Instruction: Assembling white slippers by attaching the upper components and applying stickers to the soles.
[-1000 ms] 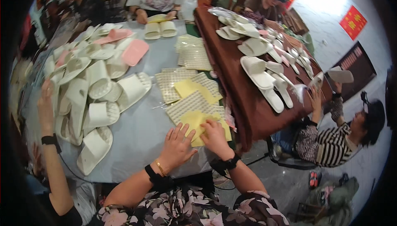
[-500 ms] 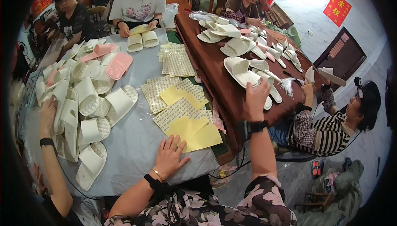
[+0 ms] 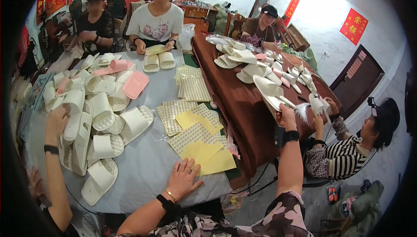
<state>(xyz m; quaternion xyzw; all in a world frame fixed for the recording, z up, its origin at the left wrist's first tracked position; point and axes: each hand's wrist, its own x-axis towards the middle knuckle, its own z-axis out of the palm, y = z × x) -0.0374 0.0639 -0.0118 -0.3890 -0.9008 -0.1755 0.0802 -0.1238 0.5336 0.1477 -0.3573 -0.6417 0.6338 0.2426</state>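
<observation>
My right hand (image 3: 286,116) is closed on the near end of a cream slipper (image 3: 266,88), which is tilted over the brown-covered table. Resting on the grey-covered table, my left hand (image 3: 184,179) lies with its fingers stretched out and grips nothing. Its fingertips are beside the yellow backing sheet (image 3: 217,162). Several sheets of small printed stickers (image 3: 191,138) overlap just beyond it. To the left is a heap of cream slippers (image 3: 102,111), with a few pink slippers (image 3: 136,85) among them.
The brown-covered table (image 3: 234,120) holds more cream and pink slippers and a white tassel (image 3: 302,112). A co-worker's hand (image 3: 56,122) touches the heap at left. A person in stripes (image 3: 347,154) handles a slipper at right. Other people sit at the far side.
My right hand has taken hold of the cream slipper and tilted it up off the brown table. My left hand stays flat. The whole view has shifted slightly.
</observation>
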